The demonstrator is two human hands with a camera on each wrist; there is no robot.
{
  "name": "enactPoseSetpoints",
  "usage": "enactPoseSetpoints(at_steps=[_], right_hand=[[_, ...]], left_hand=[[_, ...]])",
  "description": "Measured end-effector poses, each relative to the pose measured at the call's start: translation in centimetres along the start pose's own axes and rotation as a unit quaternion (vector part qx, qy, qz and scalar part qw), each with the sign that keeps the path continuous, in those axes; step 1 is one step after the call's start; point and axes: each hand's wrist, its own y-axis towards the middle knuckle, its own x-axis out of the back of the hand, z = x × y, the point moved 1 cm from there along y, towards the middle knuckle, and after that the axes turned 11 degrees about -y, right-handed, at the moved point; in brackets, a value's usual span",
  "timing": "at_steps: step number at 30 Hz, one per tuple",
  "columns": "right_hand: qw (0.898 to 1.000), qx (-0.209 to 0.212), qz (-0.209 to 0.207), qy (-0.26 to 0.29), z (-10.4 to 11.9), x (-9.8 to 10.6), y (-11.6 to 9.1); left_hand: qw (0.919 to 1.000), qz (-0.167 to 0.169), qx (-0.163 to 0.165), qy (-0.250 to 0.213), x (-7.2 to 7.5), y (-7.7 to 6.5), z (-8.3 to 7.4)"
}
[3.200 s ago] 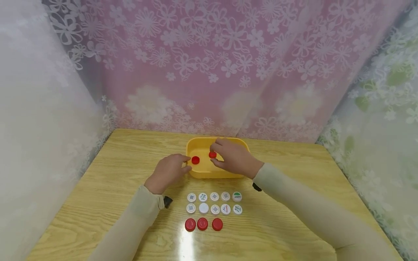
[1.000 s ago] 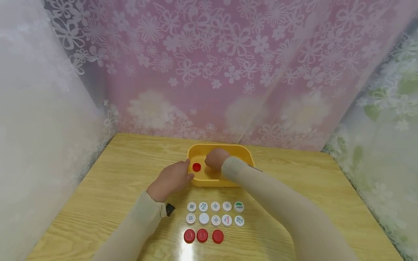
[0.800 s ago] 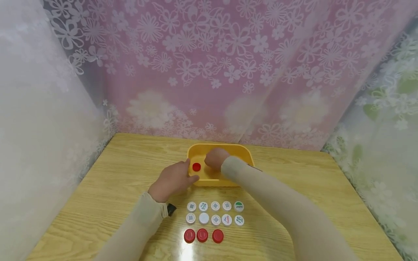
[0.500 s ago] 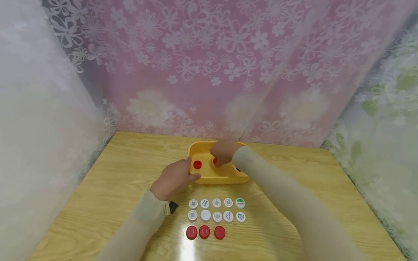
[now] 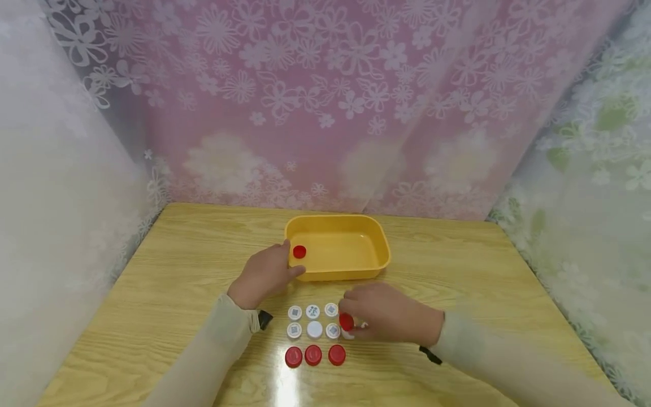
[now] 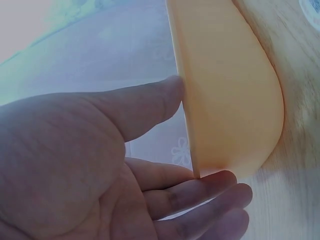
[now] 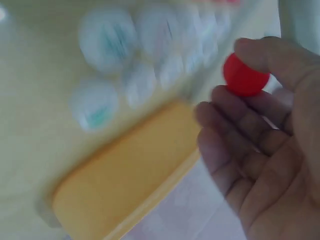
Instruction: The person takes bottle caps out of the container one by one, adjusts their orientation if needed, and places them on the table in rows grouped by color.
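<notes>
My right hand (image 5: pixel 389 314) pinches a red bottle cap (image 5: pixel 346 321) between thumb and forefinger, above the right end of the white bottle caps (image 5: pixel 314 329). In the right wrist view the red cap (image 7: pixel 245 75) shows round and bright, the other fingers loosely bent. My left hand (image 5: pixel 261 275) holds the left end of a yellow tray (image 5: pixel 338 276), thumb over the near corner and fingers along the side. The left wrist view has the thumb tip at the rim and the fingers by the tray wall (image 6: pixel 235 90). One red cap (image 5: pixel 299 252) lies inside the tray, near its left end.
On the wooden table (image 5: pixel 203 237), white caps lie in two rows, partly hidden by my right hand. Three red caps (image 5: pixel 313 355) form a row nearer to me. A pink flowered curtain (image 5: pixel 305 113) hangs behind, with pale curtains on both sides.
My right hand has taken one red cap out of the tray and brought it towards me over the white caps. My left hand stays at the tray, its thumb now over the rim.
</notes>
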Motion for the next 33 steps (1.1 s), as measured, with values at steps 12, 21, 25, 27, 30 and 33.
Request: enactPoseSetpoints(at_steps=[12, 21, 25, 27, 30, 33], right_hand=[[0.997, -0.049, 0.034, -0.048, 4.2, -4.3, -3.2], [0.986, -0.158, 0.049, -0.007, 4.4, -4.9, -3.3], [0.986, -0.158, 0.049, -0.005, 4.4, -4.9, -3.3], [0.987, -0.154, 0.043, -0.008, 4.4, -4.9, -3.2], [0.988, -0.152, 0.035, -0.009, 4.5, -4.8, -3.1], [0.987, -0.155, 0.036, -0.005, 4.5, -4.7, -3.0]], left_hand=[[1.0, -0.001, -0.007, 0.004, 0.2, -0.2, -0.1], [0.9999, -0.005, -0.014, -0.002, 0.0, -0.1, -0.1], [0.9998, -0.007, -0.015, -0.004, 0.0, -0.1, 0.0], [0.9998, -0.008, -0.015, -0.007, -0.1, 0.0, 0.1], [0.9998, -0.01, -0.017, -0.007, -0.1, 0.0, 0.1], [0.9998, -0.008, -0.018, -0.009, -0.2, 0.1, 0.1]])
